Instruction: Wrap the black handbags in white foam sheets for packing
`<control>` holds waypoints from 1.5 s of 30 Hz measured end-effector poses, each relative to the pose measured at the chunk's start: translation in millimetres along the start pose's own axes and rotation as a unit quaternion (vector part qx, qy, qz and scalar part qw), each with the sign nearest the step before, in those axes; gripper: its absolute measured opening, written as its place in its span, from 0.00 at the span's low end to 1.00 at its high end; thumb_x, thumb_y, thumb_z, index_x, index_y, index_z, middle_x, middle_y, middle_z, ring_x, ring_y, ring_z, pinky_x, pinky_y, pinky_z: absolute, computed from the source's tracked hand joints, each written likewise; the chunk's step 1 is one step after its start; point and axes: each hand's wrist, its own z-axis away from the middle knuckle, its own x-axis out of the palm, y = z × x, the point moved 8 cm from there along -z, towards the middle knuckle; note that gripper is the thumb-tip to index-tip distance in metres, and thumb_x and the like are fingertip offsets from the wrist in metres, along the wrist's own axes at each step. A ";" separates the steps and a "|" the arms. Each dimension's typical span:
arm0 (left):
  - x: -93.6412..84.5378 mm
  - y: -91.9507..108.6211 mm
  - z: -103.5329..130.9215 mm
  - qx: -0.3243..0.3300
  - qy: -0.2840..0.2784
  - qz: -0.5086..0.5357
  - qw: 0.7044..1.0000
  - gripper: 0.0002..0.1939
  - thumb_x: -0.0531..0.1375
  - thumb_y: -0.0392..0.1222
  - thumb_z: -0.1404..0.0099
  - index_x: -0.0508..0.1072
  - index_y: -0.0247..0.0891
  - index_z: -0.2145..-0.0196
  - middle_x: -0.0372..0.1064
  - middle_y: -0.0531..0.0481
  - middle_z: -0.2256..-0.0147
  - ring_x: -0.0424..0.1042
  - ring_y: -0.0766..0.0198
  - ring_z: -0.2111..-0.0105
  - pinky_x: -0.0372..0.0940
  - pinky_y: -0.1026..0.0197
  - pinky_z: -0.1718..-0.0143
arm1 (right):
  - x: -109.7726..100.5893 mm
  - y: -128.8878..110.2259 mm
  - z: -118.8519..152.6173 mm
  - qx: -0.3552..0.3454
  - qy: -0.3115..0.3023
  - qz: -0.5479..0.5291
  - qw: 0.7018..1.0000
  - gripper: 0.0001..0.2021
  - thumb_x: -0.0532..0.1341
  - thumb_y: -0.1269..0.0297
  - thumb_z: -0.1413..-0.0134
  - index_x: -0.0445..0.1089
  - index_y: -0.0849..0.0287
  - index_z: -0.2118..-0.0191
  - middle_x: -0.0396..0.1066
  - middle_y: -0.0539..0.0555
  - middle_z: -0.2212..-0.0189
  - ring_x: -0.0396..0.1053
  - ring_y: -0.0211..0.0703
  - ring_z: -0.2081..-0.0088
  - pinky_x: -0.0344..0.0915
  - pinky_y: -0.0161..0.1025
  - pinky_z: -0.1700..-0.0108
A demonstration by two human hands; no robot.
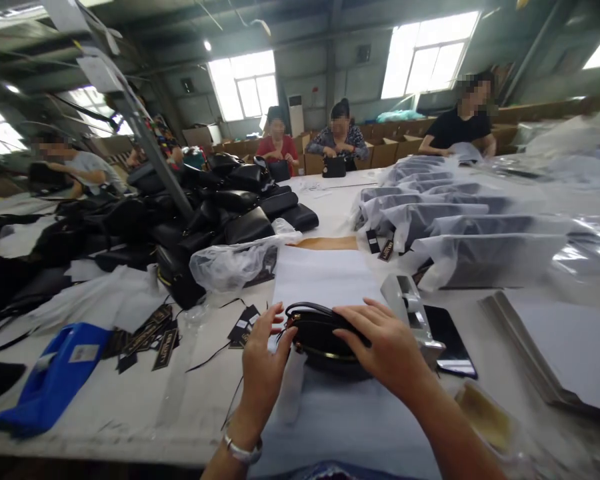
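A small black handbag point(325, 337) with a gold zipper and a top handle sits upright at the table's near middle, on pale sheet material. My left hand point(265, 357) is at its left end, thumb against the bag near the zipper end and fingers curled beside thin dark cords. Across the top right of the bag lies my right hand point(387, 340), its thumb on the near side and its fingers reaching over the far side. Behind the bag is a white paper sheet point(325, 273). Black hang tags point(245, 325) with cords lie left of my left hand.
Black handbags point(245, 223) are piled at left. A blue tape dispenser point(55, 380) lies in front. At right are a grey dispenser point(410, 313), a phone point(447, 337), a paper stack point(570, 347) and bags in translucent wrapping point(485, 257). Several people work beyond.
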 end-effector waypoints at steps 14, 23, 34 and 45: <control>1.9 -8.7 -34.9 -0.083 -0.119 0.053 0.988 0.16 0.62 0.53 0.36 0.79 0.40 0.57 0.78 0.47 0.61 0.77 0.59 0.62 0.71 0.60 0.60 | 32.6 -12.1 -19.6 0.003 -0.080 0.021 0.997 0.21 0.59 0.64 0.36 0.62 0.50 0.39 0.73 0.53 0.49 0.72 0.49 0.51 0.70 0.44 0.52; -0.1 11.8 -47.8 -0.008 -0.184 -0.033 0.982 0.09 0.63 0.48 0.37 0.78 0.41 0.63 0.77 0.53 0.69 0.75 0.64 0.70 0.68 0.64 0.66 | 32.5 -10.6 -13.9 -0.011 -0.062 0.017 0.998 0.20 0.58 0.64 0.35 0.63 0.51 0.39 0.73 0.54 0.47 0.72 0.49 0.51 0.69 0.45 0.51; 12.7 31.9 -38.1 0.053 -0.249 -0.052 0.966 0.05 0.61 0.40 0.35 0.77 0.41 0.62 0.79 0.52 0.65 0.75 0.64 0.67 0.66 0.65 0.63 | 34.4 0.8 -21.5 0.022 -0.079 -0.048 0.996 0.26 0.66 0.65 0.42 0.64 0.51 0.39 0.77 0.51 0.58 0.74 0.48 0.56 0.70 0.42 0.55; 30.4 11.9 -17.6 -0.083 -0.253 0.033 0.963 0.14 0.58 0.50 0.32 0.68 0.41 0.54 0.77 0.54 0.70 0.73 0.66 0.76 0.66 0.65 0.73 | 27.1 2.2 -18.3 0.031 -0.006 -0.107 0.994 0.30 0.68 0.66 0.45 0.58 0.48 0.39 0.72 0.51 0.47 0.74 0.44 0.52 0.69 0.39 0.52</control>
